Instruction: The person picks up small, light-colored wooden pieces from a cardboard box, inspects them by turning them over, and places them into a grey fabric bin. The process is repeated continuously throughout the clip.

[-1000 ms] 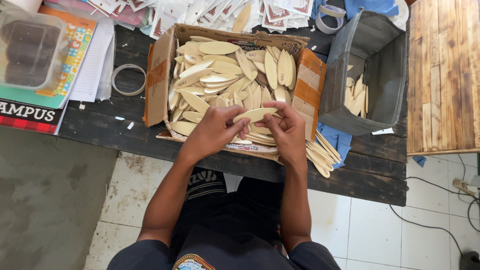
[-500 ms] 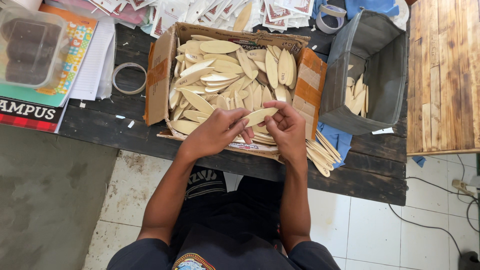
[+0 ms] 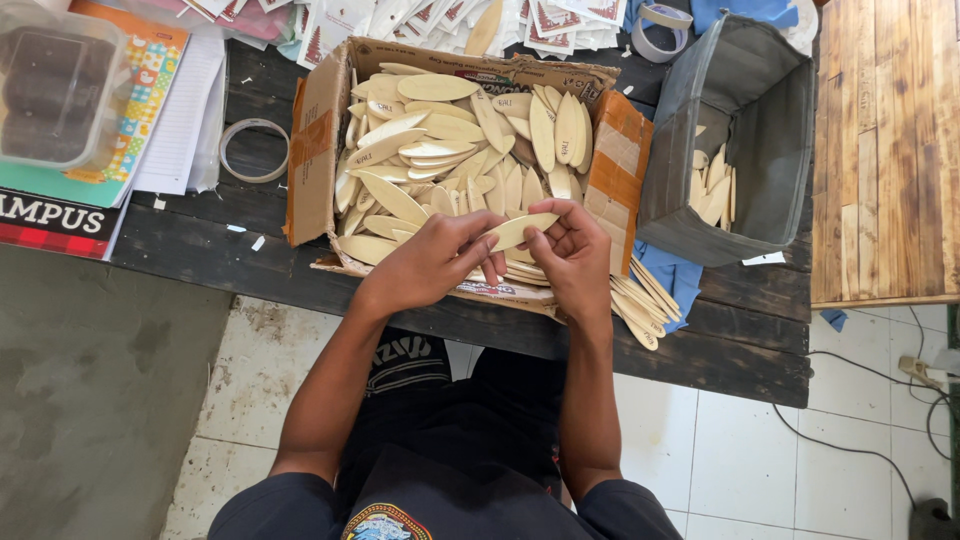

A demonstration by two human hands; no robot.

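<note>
A pale, leaf-shaped flat wooden piece (image 3: pixel 518 231) is pinched between the closed fingers of the left hand (image 3: pixel 435 262) and the right hand (image 3: pixel 572 255), its long axis running left to right and tilted slightly up toward the right, with each hand at one end. It is held over the near edge of an open brown cardboard box (image 3: pixel 318 150) heaped with similar pieces. The box rests at the front edge of a dark plank worktop (image 3: pixel 190 240), with a grey fabric bin (image 3: pixel 760 130) beside it toward the right.

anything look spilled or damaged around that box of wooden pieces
Yes. The cardboard box is worn, its near flap torn and splayed flat, and a fan of wooden pieces lies outside it by the right corner. Both hands hold one wooden piece.
</note>
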